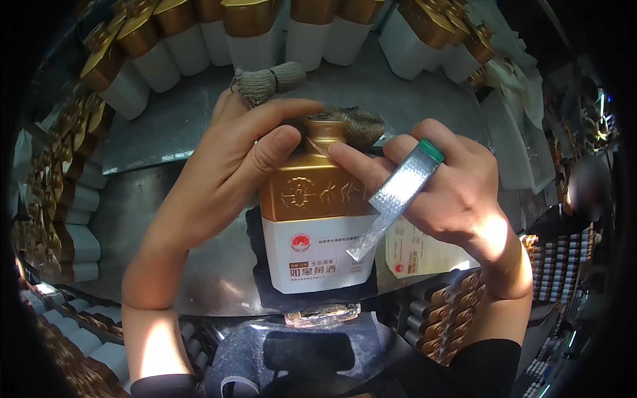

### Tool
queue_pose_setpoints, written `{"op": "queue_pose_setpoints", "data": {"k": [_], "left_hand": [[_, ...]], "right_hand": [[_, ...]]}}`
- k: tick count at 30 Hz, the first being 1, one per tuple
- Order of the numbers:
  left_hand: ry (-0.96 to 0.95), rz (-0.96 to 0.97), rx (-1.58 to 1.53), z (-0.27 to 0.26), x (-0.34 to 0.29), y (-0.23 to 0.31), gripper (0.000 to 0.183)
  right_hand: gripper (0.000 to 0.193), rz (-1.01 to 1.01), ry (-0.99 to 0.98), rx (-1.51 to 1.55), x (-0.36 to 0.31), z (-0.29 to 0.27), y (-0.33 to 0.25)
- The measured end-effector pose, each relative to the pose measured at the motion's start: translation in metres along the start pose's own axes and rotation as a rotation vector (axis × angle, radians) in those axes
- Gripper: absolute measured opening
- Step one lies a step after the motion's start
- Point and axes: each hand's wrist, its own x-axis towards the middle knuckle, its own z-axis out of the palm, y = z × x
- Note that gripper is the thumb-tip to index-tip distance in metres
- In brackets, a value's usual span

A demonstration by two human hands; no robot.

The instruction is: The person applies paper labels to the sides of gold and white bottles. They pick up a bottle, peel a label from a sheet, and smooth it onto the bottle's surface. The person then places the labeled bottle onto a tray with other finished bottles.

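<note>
A squarish bottle [318,249] with a gold shoulder and white body stands upright before me, a printed label on its front. My left hand [255,142] is at its upper left, index finger stretched toward the neck and thumb apart from it; whether it touches the bottle is unclear. My right hand [444,179] has its fingers curled around a flat silver strip with a green end [405,192], slanting down across the bottle's right front. The right index fingertip is at the base of the neck. Behind the bottle lies a dark fabric bundle [361,126].
A grey knitted bundle [272,81] tied with a dark band is beyond my left hand. Pale yellow printed sheets [424,249] lie right of the bottle on the metal table [219,278]. Similar gold-and-white bottles [252,40] line the far edge; more stand at left and lower right.
</note>
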Motion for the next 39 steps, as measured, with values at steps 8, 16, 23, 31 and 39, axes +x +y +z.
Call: {"op": "queue_pose_setpoints", "data": {"k": [8, 16, 23, 31, 39], "left_hand": [[-0.1, 0.05, -0.003, -0.006, 0.028, -0.002, 0.038], [-0.2, 0.106, 0.046, -0.011, 0.041, -0.003, 0.028], [-0.256, 0.05, -0.036, -0.016, 0.041, -0.004, 0.035], [-0.294, -0.049, -0.439, -0.015, 0.041, -0.011, 0.046], [-0.263, 0.068, -0.189, -0.009, 0.046, -0.019, 0.035]], "right_hand": [[0.057, -0.033, -0.024, -0.046, -0.003, 0.002, 0.012], [0.014, 0.612, -0.338, 0.873, 0.004, 0.0, 0.022], [0.018, 0.862, -0.477, 1.181, 0.027, 0.005, 0.018], [0.012, 0.85, -0.286, 1.162, 0.027, 0.004, 0.009], [0.015, 0.925, -0.254, 1.184, 0.018, 0.009, 0.003]]}}
